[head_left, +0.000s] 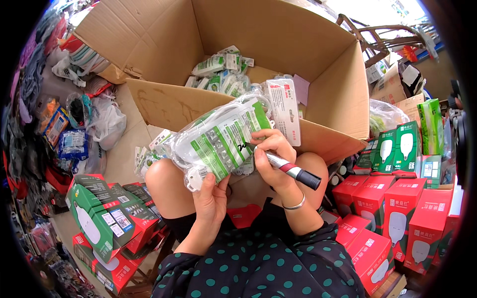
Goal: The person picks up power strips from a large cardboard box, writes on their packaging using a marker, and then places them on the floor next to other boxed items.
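My left hand (211, 201) grips the lower end of a packaged power strip (211, 144), wrapped in clear plastic with green and white printing and a coiled white cord. It is tilted above my knees. My right hand (273, 154) is closed round a marker pen (293, 171), silver, dark red and black, whose tip is at or near the package face beside a black handwritten mark. Whether the tip touches is hard to see. A white hanging card (284, 107) stands up behind the strip. More wrapped packs (218, 67) lie inside a large open cardboard box (278, 32) in front of me.
Red light-bulb boxes (367, 260) and green ones (405, 149) are stacked at my right; more bulb boxes (89, 223) stand at my left. Plastic bags (107, 121) lie on the floor at far left. A wooden chair (382, 42) is at the back right.
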`<action>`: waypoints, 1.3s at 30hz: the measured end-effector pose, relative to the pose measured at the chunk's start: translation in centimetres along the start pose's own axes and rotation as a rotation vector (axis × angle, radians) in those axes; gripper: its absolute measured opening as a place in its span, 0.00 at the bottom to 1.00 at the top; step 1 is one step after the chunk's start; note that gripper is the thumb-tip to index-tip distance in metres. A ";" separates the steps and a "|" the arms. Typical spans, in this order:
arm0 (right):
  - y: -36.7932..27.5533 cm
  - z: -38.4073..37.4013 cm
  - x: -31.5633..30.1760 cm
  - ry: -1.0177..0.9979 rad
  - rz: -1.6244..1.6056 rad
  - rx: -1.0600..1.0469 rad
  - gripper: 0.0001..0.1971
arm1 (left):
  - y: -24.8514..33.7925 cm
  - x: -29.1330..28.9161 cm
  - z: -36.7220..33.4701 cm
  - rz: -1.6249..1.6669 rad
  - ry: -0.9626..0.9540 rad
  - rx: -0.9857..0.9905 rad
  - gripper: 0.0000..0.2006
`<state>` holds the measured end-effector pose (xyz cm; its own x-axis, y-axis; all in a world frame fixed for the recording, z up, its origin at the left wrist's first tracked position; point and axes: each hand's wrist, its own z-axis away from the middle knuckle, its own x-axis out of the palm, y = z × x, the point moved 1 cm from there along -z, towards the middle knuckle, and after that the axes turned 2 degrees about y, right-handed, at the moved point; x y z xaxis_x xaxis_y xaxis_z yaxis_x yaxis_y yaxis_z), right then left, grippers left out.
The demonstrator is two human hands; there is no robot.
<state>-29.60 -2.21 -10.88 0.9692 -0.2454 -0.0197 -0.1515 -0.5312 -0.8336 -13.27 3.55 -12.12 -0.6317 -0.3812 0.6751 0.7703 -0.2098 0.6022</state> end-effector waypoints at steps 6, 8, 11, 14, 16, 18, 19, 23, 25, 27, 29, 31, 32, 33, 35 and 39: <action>-0.2 -0.5 -1.3 0.206 -0.317 -0.037 0.06 | 3.2 -0.7 -0.7 0.126 -0.041 0.106 0.25; -0.1 -1.1 -2.8 0.318 -0.314 -0.033 0.04 | 6.1 -2.7 -1.6 0.090 -0.008 0.277 0.23; -0.5 -1.4 -3.8 0.467 -0.229 0.018 0.07 | 11.1 -5.4 -2.1 0.040 0.012 0.547 0.22; -0.2 -1.3 -4.6 0.471 -0.191 0.027 0.08 | 13.5 -7.7 -2.9 -0.214 0.155 0.848 0.20; -0.3 -1.2 -5.0 0.446 -0.175 0.032 0.07 | 13.7 -12.5 -3.6 -0.792 0.506 1.011 0.19; -0.4 -1.1 -5.7 0.453 -0.122 0.030 0.07 | 11.2 -14.0 -4.6 -1.136 0.565 1.097 0.20; -0.4 -1.1 -6.0 0.458 -0.125 0.033 0.07 | 10.1 -15.7 -5.4 -1.369 0.522 1.172 0.21; -0.9 -1.4 -7.4 0.464 -0.093 0.044 0.08 | 3.6 -25.6 -7.9 -1.831 0.293 0.871 0.31; -1.0 -1.7 -8.3 0.354 -0.132 0.020 0.07 | 0.9 -29.7 -7.8 -1.868 0.247 0.601 0.33; -1.0 -2.5 -9.8 0.374 -0.087 0.008 0.08 | 1.8 -29.9 -9.0 -1.631 0.265 0.651 0.31; -0.4 -3.0 -11.4 0.305 0.016 0.006 0.11 | 5.3 -24.1 -10.8 -1.482 0.357 0.738 0.27; 0.1 -3.6 -12.4 0.303 0.065 0.032 0.13 | 10.6 -12.4 -12.5 -1.662 0.236 1.152 0.24; 0.6 -3.8 -12.3 0.255 0.061 0.085 0.15 | 13.1 -6.8 -13.9 -1.636 0.183 1.318 0.21; 1.2 -3.8 -12.3 0.210 0.066 0.141 0.18 | 14.3 -1.1 -15.0 -1.571 0.079 1.395 0.19; 1.5 -3.3 -12.3 0.192 0.200 0.161 0.24 | 14.4 8.5 -19.4 -1.407 -0.305 1.351 0.16; 0.9 -3.9 -12.5 0.241 0.186 0.133 0.23 | 7.1 22.3 -30.2 -1.563 -0.814 0.761 0.13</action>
<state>-42.64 -2.81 -9.19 0.8510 -0.5216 -0.0603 -0.2794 -0.3526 -0.8931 -19.22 -33.64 -5.66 -0.6775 0.2262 -0.6999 -0.4920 0.5680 0.6598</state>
